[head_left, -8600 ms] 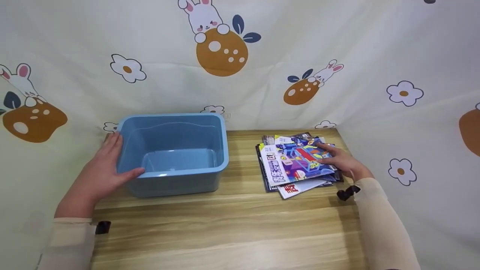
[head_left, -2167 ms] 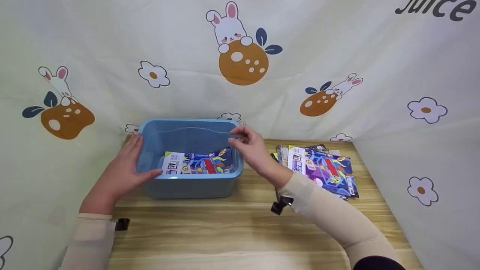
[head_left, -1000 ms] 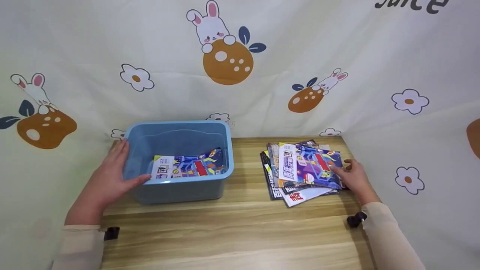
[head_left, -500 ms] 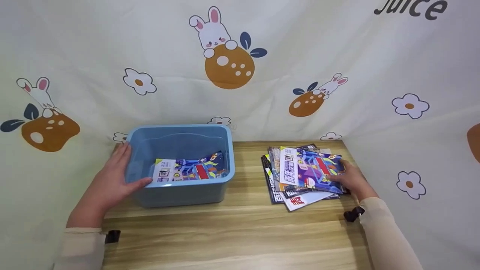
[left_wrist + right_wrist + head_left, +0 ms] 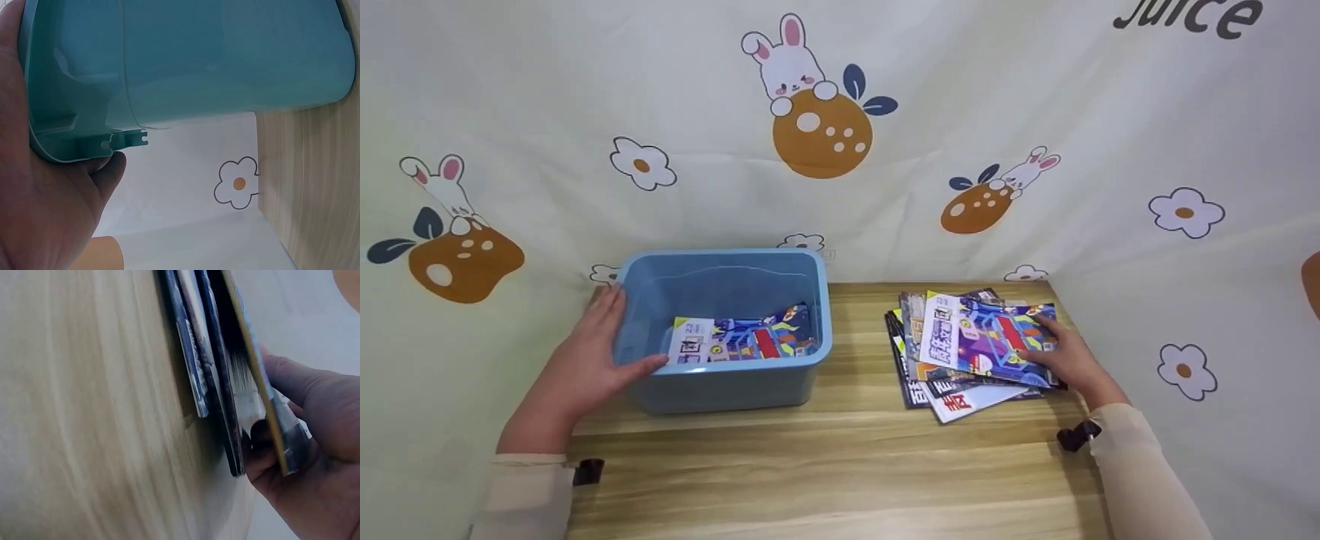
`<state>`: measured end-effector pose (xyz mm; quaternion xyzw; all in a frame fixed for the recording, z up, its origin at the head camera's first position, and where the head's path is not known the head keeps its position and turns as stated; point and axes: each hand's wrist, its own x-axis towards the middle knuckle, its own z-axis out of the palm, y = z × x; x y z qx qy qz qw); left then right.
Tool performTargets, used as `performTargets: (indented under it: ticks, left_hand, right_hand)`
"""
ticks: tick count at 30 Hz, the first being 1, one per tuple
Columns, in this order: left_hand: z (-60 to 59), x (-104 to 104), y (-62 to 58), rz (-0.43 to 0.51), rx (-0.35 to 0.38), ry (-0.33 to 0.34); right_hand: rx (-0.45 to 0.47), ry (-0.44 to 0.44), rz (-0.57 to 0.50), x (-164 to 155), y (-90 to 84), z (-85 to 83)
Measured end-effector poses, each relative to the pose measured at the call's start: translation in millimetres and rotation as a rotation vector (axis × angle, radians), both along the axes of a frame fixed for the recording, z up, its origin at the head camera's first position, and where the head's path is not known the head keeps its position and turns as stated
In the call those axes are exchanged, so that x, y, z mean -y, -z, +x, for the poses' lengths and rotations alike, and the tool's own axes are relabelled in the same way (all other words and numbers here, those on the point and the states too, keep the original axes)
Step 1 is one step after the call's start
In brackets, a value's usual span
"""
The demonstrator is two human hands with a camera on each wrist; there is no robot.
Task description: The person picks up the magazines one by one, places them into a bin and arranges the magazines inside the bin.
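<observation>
My left hand (image 5: pixel 572 366) grips the left front corner of a blue plastic storage bin (image 5: pixel 727 388); in the left wrist view, fingers (image 5: pixel 109 175) curl under its rim. Inside the bin lies a magazine (image 5: pixel 746 341) with a purple and white cover. To the right, my right hand (image 5: pixel 1072 364) pinches the right edge of a similar magazine (image 5: pixel 979 341) on top of a fanned pile. The right wrist view shows that magazine's edge (image 5: pixel 264 385) raised apart from the magazines (image 5: pixel 211 371) below, with the thumb above and fingers under it.
Beneath the top magazine, several others (image 5: pixel 956 405) lie askew on the wood-grain table (image 5: pixel 825 472). A white cloth (image 5: pixel 697 202) printed with rabbits and oranges rises behind the table and along both sides. Black clips (image 5: pixel 1078 436) sit at both wrists.
A magazine now lies in the bin, which held nothing at first. My right hand has moved from the bin back to the pile and lifted the top magazine's edge. My left hand stays on the bin.
</observation>
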<state>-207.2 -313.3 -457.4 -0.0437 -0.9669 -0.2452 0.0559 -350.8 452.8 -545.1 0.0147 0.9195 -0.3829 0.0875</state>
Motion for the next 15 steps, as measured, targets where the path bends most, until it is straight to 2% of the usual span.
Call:
performTargets:
  ticks: [9,15]
  left_hand:
    - [0.7,1,0.1,-0.004,-0.016,0.012]
    - [0.2,0,-0.2,-0.002,-0.011,0.009]
  right_hand:
    - [0.009,0.077,-0.122,-6,-4.7,10.6]
    - [0.021,0.12,-0.318,-8,-7.0,13.4]
